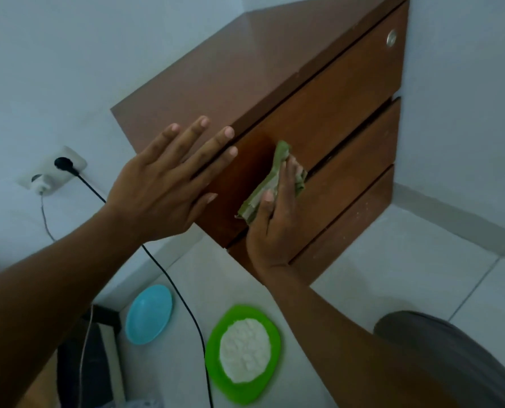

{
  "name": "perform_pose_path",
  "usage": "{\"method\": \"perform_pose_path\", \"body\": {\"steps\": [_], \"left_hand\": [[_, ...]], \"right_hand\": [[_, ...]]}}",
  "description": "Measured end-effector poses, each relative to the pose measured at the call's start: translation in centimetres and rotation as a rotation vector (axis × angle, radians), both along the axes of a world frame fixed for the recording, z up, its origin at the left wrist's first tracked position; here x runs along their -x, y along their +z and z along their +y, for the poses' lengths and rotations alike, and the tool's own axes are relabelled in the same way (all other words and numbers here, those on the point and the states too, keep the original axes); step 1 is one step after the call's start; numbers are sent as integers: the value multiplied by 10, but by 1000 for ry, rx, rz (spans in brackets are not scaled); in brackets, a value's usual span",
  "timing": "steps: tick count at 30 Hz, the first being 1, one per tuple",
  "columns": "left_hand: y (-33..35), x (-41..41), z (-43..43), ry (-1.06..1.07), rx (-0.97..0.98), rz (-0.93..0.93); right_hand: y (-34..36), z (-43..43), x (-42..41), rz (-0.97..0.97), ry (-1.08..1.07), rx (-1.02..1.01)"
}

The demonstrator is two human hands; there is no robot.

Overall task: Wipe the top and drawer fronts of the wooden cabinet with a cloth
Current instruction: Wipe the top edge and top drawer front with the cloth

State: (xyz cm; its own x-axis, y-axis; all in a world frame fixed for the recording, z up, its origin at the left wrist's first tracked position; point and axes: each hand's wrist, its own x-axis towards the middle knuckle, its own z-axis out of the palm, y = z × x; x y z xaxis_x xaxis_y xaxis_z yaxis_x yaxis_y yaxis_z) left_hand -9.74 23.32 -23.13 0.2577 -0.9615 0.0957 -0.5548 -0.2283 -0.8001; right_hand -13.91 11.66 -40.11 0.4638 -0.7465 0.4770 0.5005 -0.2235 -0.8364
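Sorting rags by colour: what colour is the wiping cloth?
Green, with paler folds; cloth shows in the head view.

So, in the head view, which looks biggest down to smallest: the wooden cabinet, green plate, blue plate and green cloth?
1. wooden cabinet
2. green plate, though it lies nearest the camera
3. blue plate
4. green cloth, partly hidden under the right hand, so its full size is unsure

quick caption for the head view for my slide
Right hand holds a folded green cloth against a drawer front of the wooden cabinet; left hand lies flat, fingers spread, at its corner.
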Motion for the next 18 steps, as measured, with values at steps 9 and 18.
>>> {"method": "perform_pose_path", "body": {"steps": [9,18], "left_hand": [[-8,-9,6,-21,28,20],[-3,-3,2,43,-19,23]], "right_hand": [[-6,56,-22,169,-132,162],[-4,5,-52,174,-254,99]]}}
